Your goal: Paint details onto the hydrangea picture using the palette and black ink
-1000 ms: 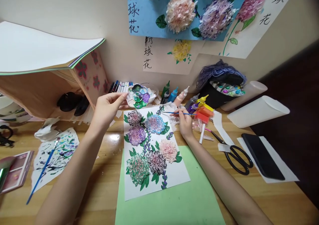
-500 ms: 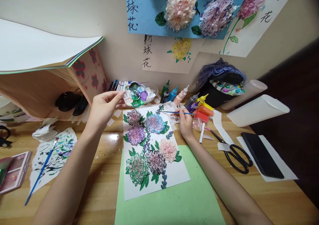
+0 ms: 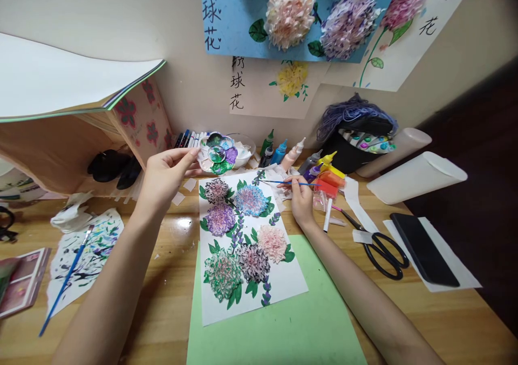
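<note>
My left hand (image 3: 172, 172) grips the edge of a flower-shaped paint palette (image 3: 217, 153) smeared with green, purple and black, raised just beyond the far left corner of a white sheet (image 3: 287, 276). Thin and blue, a paintbrush (image 3: 283, 182) is pinched in my right hand (image 3: 301, 199), its tip at a small purple-green sprig (image 3: 259, 178) by the sheet's top edge. Raised ruffled blooms in green (image 3: 223, 273), blue (image 3: 250, 199), purple and pink cover the sheet, with painted leaves around them. Beneath its lower part lies green paper (image 3: 275, 335).
Paint bottles (image 3: 293, 155) stand behind the sheet near a black container (image 3: 352, 149). To the right lie black scissors (image 3: 386, 254), a phone (image 3: 424, 249) and a white cylinder (image 3: 418, 177). Another brush (image 3: 67, 279) rests on paint-stained paper (image 3: 103, 241) at left, below a box (image 3: 137, 119).
The view has shifted very slightly. Both hands keep their places, with the palette still held up and the brush tip still at the sprig.
</note>
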A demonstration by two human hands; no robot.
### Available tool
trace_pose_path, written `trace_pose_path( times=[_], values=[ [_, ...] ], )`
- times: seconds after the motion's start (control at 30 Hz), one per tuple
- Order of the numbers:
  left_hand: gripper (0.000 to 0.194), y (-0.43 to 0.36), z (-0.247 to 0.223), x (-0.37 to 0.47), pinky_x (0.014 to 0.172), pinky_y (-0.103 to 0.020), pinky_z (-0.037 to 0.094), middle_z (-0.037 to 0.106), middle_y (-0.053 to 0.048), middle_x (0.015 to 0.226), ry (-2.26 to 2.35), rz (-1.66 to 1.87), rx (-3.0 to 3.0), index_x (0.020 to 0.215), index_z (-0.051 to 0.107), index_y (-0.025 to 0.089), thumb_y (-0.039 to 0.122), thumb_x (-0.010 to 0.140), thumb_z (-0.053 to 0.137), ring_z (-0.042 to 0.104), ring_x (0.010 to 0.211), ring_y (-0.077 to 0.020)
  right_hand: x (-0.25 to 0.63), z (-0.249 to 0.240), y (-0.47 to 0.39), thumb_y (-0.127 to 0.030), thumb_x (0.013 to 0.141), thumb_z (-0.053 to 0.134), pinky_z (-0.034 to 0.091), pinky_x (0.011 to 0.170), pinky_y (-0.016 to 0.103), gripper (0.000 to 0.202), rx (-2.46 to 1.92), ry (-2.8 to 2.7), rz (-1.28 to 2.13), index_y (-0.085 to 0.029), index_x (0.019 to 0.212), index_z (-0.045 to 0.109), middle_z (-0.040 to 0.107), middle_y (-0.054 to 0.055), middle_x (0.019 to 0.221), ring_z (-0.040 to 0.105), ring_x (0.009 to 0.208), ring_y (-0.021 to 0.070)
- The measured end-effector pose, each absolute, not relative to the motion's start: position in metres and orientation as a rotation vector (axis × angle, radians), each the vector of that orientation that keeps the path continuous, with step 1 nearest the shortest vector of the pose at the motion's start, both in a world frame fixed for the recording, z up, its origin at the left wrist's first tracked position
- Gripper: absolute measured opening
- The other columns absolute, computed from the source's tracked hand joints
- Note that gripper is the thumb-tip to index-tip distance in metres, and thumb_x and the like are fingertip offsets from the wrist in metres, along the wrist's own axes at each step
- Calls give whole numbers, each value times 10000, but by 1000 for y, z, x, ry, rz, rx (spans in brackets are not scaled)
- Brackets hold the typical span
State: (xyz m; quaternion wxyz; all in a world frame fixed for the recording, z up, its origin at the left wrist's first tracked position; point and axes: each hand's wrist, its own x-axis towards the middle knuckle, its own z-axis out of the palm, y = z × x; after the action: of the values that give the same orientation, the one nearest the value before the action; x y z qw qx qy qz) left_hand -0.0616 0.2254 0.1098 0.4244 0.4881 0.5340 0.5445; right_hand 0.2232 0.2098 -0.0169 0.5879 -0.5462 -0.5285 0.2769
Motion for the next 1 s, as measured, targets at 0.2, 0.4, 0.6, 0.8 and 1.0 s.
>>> trace_pose_path(
  times=[0.2, 0.4, 0.6, 0.8, 1.0],
  values=[
    [315, 225, 111, -61, 707, -276, 571, 673, -23, 733, 1336, 1364, 1222, 823, 719, 169, 421, 637, 745, 641, 655, -133, 221, -16, 210, -444, 899, 397, 461, 657, 302, 268, -1236, -1218, 657, -224, 830, 534, 636, 4, 723, 622, 691, 170],
    [331, 225, 111, -62, 713, -283, 572, 679, -27, 747, 1367, 1353, 1224, 836, 718, 167, 430, 636, 741, 649, 670, -141, 222, -19, 210, -438, 898, 407, 454, 641, 295, 260, -1275, -1227, 658, -222, 833, 536, 641, 6, 729, 620, 691, 169],
    [324, 226, 109, -63, 721, -280, 573, 681, -25, 753, 1344, 1354, 1219, 842, 716, 167, 421, 642, 739, 649, 675, -136, 221, -14, 209, -458, 891, 408, 475, 647, 309, 264, -1258, -1197, 662, -225, 844, 524, 655, 7, 724, 635, 681, 177],
    [288, 225, 110, -62, 713, -272, 576, 685, -25, 749, 1345, 1359, 1199, 821, 723, 181, 404, 640, 747, 654, 685, -142, 221, -16, 210, -456, 895, 395, 483, 666, 325, 276, -1288, -1242, 648, -221, 838, 528, 648, 18, 729, 639, 700, 186],
    [294, 225, 111, -62, 713, -278, 580, 688, -28, 750, 1343, 1363, 1194, 809, 725, 183, 409, 623, 758, 656, 682, -146, 220, -12, 207, -444, 897, 392, 482, 643, 310, 260, -1261, -1198, 638, -223, 841, 516, 642, 17, 733, 636, 683, 178]
  ],
)
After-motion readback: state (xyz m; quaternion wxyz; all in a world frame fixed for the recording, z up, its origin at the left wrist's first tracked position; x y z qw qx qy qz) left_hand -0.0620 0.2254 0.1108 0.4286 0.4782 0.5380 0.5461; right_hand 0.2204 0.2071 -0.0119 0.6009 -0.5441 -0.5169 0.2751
